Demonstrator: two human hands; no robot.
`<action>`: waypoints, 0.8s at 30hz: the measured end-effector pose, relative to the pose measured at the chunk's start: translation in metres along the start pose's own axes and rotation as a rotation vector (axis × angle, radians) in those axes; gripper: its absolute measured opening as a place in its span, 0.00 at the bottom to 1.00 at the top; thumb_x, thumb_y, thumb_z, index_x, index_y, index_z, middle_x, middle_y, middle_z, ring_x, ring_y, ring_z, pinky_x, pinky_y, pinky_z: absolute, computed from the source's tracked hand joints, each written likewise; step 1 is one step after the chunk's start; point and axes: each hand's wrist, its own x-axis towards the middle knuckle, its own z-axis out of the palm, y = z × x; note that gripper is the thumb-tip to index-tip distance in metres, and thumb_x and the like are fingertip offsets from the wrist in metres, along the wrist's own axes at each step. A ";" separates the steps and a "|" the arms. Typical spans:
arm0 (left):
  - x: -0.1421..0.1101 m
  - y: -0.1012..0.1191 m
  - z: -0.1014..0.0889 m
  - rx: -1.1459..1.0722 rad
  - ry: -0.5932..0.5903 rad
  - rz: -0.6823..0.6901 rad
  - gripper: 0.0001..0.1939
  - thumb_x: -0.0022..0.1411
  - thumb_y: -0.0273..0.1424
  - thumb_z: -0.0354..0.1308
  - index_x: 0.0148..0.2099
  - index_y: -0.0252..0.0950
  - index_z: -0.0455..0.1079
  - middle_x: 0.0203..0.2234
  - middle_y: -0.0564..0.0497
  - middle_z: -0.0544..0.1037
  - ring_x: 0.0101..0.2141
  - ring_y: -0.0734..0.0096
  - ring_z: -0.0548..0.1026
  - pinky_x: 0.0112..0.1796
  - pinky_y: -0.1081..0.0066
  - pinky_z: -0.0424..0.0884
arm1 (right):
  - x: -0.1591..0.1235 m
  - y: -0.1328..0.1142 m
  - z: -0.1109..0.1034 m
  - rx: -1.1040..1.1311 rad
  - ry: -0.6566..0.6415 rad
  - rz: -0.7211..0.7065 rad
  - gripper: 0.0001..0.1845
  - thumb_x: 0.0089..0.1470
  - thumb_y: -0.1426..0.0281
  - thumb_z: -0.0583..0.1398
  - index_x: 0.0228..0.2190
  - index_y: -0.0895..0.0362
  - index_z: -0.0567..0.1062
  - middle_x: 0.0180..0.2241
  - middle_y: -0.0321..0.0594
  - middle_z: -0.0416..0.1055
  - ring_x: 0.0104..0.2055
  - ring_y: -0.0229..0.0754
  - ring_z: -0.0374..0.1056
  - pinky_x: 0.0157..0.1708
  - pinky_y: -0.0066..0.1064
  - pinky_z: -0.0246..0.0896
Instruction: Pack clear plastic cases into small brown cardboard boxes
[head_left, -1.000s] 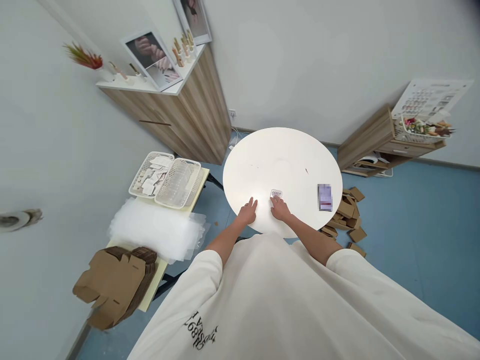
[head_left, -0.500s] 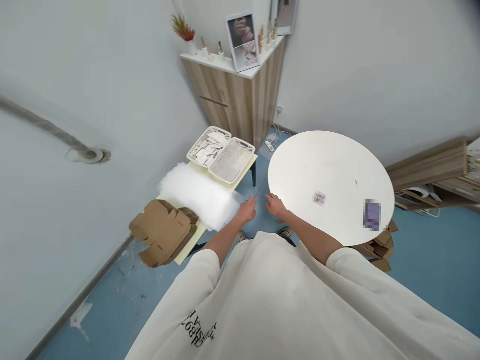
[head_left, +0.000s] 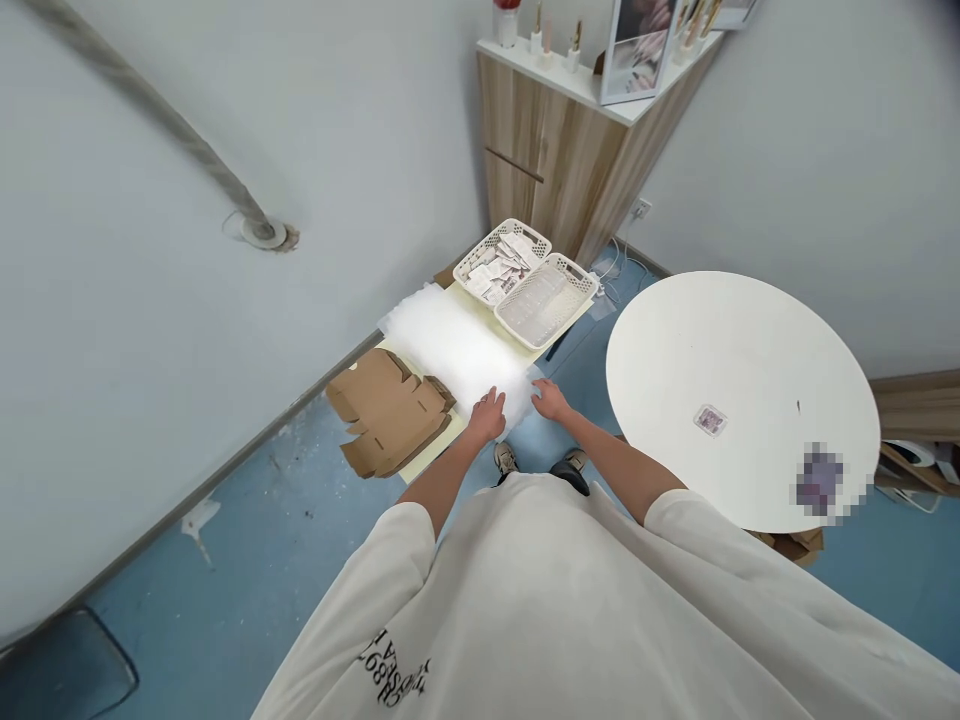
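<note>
My left hand point(head_left: 487, 415) is over the near end of a stack of white foam or bubble-wrap sheets point(head_left: 454, 340), with its fingers apart; whether it touches them I cannot tell. Just past the right edge of the stack, my right hand point(head_left: 552, 400) has its fingers loosely spread and nothing visible in them. Flattened brown cardboard boxes point(head_left: 390, 410) lie in a pile left of my left hand. Beyond the sheets, two white baskets point(head_left: 459, 275) sit side by side, one with printed paper slips point(head_left: 504, 268), the other with clear plastic pieces point(head_left: 541, 303).
A round white table point(head_left: 750, 340) stands to my right, bearing a small clear packet point(head_left: 710, 420) and a pixelated purple item point(head_left: 819, 480). A wooden cabinet point(head_left: 555, 140) fills the corner. Cardboard point(head_left: 795, 545) lies beneath the round table, and a dark chair point(head_left: 67, 665) is at lower left.
My view has turned left, so the foam sheets and baskets now sit nearer the middle. Both hands have come from the gap between the tables to the sheets' near end.
</note>
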 end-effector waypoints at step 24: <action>0.003 0.000 0.013 0.036 0.020 0.088 0.30 0.67 0.28 0.50 0.70 0.37 0.55 0.70 0.39 0.54 0.68 0.51 0.54 0.62 0.54 0.56 | 0.027 -0.003 -0.008 0.154 0.217 -0.010 0.19 0.59 0.72 0.52 0.50 0.55 0.75 0.52 0.47 0.70 0.51 0.49 0.67 0.53 0.40 0.64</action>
